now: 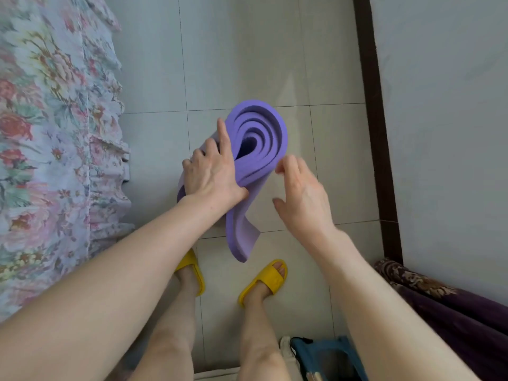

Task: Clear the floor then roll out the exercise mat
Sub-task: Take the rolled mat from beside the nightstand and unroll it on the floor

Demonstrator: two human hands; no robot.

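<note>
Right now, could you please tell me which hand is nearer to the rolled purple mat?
Left. The left hand holds the purple mat, wrapped over its outer side with the thumb against the layers; the right hand hovers open beside its right edge, contact unclear.

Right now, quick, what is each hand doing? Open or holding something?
Left hand: grips the rolled purple mat.
Right hand: open, holds nothing, right beside the mat.
</note>
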